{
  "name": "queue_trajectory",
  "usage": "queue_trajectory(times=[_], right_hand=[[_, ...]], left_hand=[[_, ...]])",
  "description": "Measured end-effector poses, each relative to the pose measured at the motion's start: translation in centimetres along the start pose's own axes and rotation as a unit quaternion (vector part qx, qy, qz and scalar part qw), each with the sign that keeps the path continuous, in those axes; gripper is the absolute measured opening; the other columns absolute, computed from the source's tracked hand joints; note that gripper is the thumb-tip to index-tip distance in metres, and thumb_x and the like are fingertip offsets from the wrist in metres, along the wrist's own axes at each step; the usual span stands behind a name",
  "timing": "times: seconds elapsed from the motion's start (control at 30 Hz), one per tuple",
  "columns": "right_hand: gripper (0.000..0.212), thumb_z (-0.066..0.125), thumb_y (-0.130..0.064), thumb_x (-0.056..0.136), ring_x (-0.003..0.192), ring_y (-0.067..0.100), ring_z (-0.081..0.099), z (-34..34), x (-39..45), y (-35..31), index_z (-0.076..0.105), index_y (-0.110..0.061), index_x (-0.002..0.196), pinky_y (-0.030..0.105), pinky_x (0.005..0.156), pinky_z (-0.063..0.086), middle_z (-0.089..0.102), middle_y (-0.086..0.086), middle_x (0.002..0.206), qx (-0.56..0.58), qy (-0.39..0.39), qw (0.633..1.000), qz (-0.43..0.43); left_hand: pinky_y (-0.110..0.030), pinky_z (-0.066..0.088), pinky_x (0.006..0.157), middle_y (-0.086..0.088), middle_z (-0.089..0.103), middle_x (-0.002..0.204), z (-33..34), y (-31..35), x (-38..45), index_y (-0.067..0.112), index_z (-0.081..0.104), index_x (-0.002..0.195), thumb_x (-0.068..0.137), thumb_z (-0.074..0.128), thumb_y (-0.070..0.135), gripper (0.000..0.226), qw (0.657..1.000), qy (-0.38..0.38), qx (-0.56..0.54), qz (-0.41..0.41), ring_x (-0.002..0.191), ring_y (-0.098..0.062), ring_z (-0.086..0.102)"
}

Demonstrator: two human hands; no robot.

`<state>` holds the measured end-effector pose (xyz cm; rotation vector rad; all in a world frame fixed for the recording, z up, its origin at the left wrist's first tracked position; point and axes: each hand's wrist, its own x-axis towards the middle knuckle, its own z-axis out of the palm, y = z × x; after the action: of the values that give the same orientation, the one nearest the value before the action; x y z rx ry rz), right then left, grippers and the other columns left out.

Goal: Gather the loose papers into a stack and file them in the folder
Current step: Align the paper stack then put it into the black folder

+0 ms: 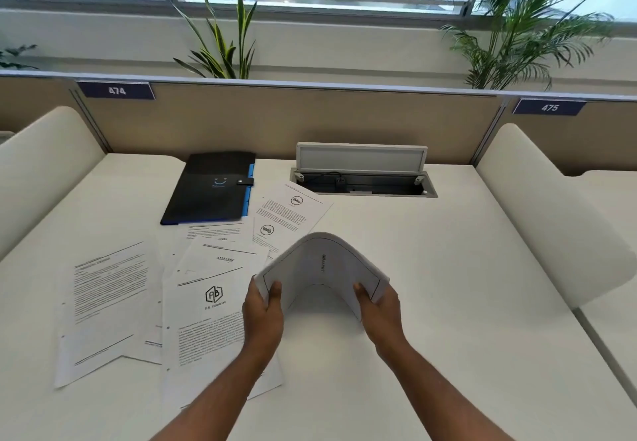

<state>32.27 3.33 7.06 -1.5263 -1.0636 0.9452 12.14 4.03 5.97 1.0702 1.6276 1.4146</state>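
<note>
Nearby, sheet (206, 306) w/ "AB", maybe "Industries".

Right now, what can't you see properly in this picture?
- Head view: the small print on the loose papers is too tiny and blurred to read.
- The bent sheets held by the left hand and right hand: how many cannot be counted.
- The black folder is closed, hiding its inside.

I see the folder (211, 188) lying at the desk's (448, 285) far left, the cable hatch (362, 178) to its right. Loose papers (138, 299) spread in front of the folder — left of my hands (263, 316), which hold a bowed sheaf (324, 268) above the desk's middle.
</note>
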Motion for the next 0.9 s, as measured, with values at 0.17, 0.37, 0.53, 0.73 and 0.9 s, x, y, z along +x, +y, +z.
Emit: queue_trajectory(times=[0.17, 0.37, 0.53, 0.73, 0.9], right_hand=[[0.027, 0.066, -0.012, 0.098, 0.093, -0.003, 0.066, -0.3, 1.2, -0.3, 0.065, -0.036, 0.112, 0.030, 0.085, 0.055, 0.072, -0.020, 0.100, -0.014, 0.002, 1.000, -0.021], [0.063, 0.071, -0.010, 0.094, 0.117, 0.000, 0.061, -1.6, 1.1, -0.5, 0.043, -0.037, 0.143, 0.026, 0.093, 0.054, 0.061, -0.018, 0.129, -0.054, 0.077, 0.990, -0.102], [0.080, 0.061, 0.007, 0.087, 0.074, 0.018, 0.064, -2.1, 1.8, -2.1, 0.042, -0.031, 0.154, 0.031, 0.048, 0.053, 0.052, -0.001, 0.136, -0.337, 0.080, 0.887, -0.306], [0.071, 0.060, 0.008, 0.087, 0.057, 0.023, 0.055, -2.3, 2.2, -2.4, 0.053, -0.024, 0.150, 0.034, 0.040, 0.048, 0.055, 0.005, 0.131, -0.401, 0.078, 0.863, -0.299], [0.075, 0.064, 0.013, 0.082, 0.055, 0.025, 0.054, -2.4, 2.6, -2.6, 0.056, -0.020, 0.149, 0.032, 0.040, 0.044, 0.064, 0.004, 0.123, -0.423, 0.096, 0.846, -0.312]], left_hand=[[-0.028, 0.053, 0.088, 0.005, 0.065, 0.114, 0.4, 0.4, 0.7, 0.024, 0.051, 0.127, 0.098, 0.056, 0.030, 0.031, 1.000, -0.001, -0.006, 0.007, 0.111, -0.021, 0.062], [-0.037, 0.054, 0.093, 0.012, 0.050, 0.130, -0.6, 1.3, 1.1, 0.029, 0.042, 0.128, 0.096, 0.057, 0.007, 0.042, 0.988, -0.004, 0.040, 0.148, 0.130, -0.017, 0.049], [-0.048, 0.047, 0.105, -0.002, 0.033, 0.151, -1.0, 1.7, 1.4, 0.019, 0.038, 0.147, 0.091, 0.050, -0.013, 0.065, 0.941, -0.012, 0.146, 0.305, 0.144, -0.022, 0.030], [-0.047, 0.049, 0.103, -0.006, 0.040, 0.146, -0.8, 1.8, 2.0, 0.020, 0.050, 0.142, 0.091, 0.047, -0.015, 0.062, 0.932, -0.017, 0.187, 0.311, 0.142, -0.021, 0.036], [-0.047, 0.050, 0.101, -0.005, 0.044, 0.141, -1.0, 1.8, 2.4, 0.021, 0.050, 0.143, 0.091, 0.048, -0.014, 0.062, 0.931, -0.023, 0.186, 0.314, 0.137, -0.019, 0.042]])
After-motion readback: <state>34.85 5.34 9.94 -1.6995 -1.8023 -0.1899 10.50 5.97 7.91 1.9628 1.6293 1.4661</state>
